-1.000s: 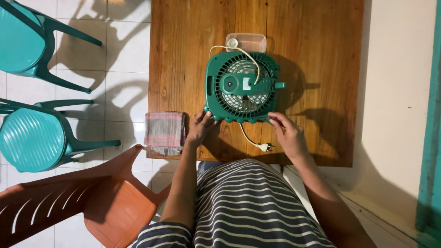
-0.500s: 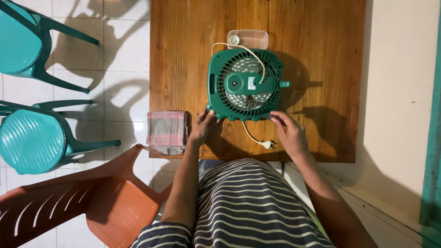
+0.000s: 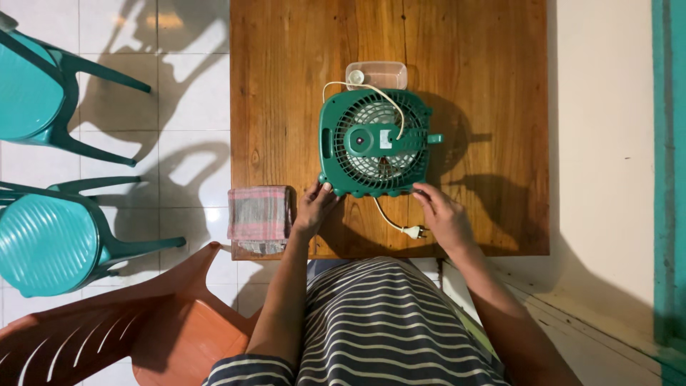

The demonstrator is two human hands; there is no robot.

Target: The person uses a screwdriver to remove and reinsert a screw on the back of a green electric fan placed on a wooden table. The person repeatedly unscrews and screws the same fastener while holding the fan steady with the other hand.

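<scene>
A green box fan [image 3: 375, 143] lies flat on the tabletop [image 3: 286, 107]; the left hand [image 3: 312, 207] and right hand [image 3: 443, 214] touch its near edge, a folded cloth [image 3: 259, 214] left of it.

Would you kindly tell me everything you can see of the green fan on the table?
The green fan is a small box fan of what looks like plastic, lying flat on the wooden table with a slotted round grille and a raised hub facing up. A knob sticks out on its right side. A cream cord loops over it, and its plug lies by the near edge. The left hand and right hand touch its near corners. A clear container sits beyond it.
</scene>
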